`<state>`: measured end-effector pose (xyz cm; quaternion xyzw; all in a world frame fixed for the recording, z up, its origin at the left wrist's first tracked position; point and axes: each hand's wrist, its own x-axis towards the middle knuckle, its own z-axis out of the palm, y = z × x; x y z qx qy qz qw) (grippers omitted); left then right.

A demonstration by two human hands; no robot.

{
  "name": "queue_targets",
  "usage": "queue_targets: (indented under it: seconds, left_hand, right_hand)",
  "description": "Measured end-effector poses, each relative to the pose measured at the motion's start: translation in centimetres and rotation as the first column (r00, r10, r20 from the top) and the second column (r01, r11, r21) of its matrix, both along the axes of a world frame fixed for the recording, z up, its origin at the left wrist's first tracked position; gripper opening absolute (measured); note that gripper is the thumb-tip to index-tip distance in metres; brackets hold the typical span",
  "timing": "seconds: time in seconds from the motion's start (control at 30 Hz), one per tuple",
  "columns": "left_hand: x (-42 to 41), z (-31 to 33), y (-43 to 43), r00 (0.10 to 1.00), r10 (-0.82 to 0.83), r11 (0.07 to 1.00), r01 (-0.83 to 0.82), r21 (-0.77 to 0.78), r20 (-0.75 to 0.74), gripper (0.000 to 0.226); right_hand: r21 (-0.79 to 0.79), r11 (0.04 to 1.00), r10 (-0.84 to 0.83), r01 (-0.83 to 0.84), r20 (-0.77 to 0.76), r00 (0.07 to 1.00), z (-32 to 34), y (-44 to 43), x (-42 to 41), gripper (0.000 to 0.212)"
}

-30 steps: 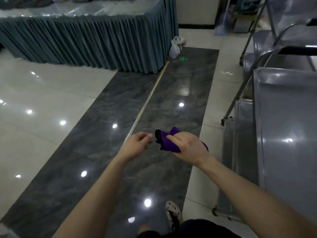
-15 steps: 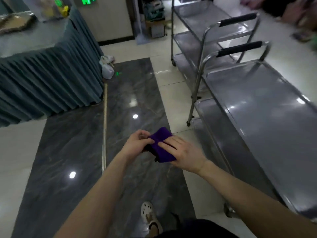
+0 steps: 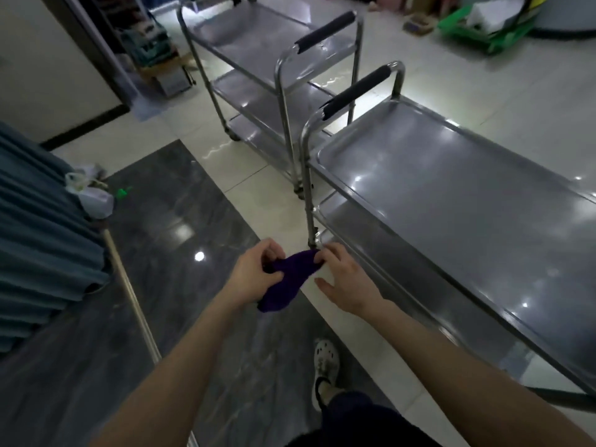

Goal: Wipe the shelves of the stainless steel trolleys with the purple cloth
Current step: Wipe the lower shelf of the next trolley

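Both trolleys now fill more of the view than half a second ago, and the cloth has been pulled longer between the hands. Nearest, on the right, the near trolley (image 3: 451,201) shows a bare top shelf; the far trolley (image 3: 258,50) stands just beyond it. Over the floor (image 3: 180,240), the left hand (image 3: 258,272) grips one end of the purple cloth (image 3: 287,282), the right hand (image 3: 342,279) pinches the other end with fingertips, its remaining fingers spread.
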<state>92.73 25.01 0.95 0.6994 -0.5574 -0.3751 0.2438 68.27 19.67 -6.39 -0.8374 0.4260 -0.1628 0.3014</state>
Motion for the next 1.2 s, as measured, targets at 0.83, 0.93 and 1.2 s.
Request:
queue_targets:
  seconds: [0.83, 0.93, 1.2]
  left_hand:
    - [10.6, -5.1, -24.3, 0.711, -0.676, 0.708, 0.699, -0.098, 0.194, 0.027]
    - [10.7, -5.8, -25.5, 0.769, -0.640, 0.768, 0.639, -0.047, -0.010, 0.028]
    - [10.2, -5.0, -27.0, 0.664, -0.716, 0.694, 0.711, -0.114, -0.215, 0.023]
  right_hand:
    - [0.007, 0.915, -0.400, 0.402, -0.095, 0.912, 1.6, -8.8, 9.1, 0.020]
    - [0.096, 0.776, -0.625, 0.623, -0.022, 0.781, 1.3, -8.8, 11.5, 0.027]
    - [0.307, 0.637, -0.749, 0.707, 0.030, 0.662, 2.3, -10.1, 13.7, 0.017]
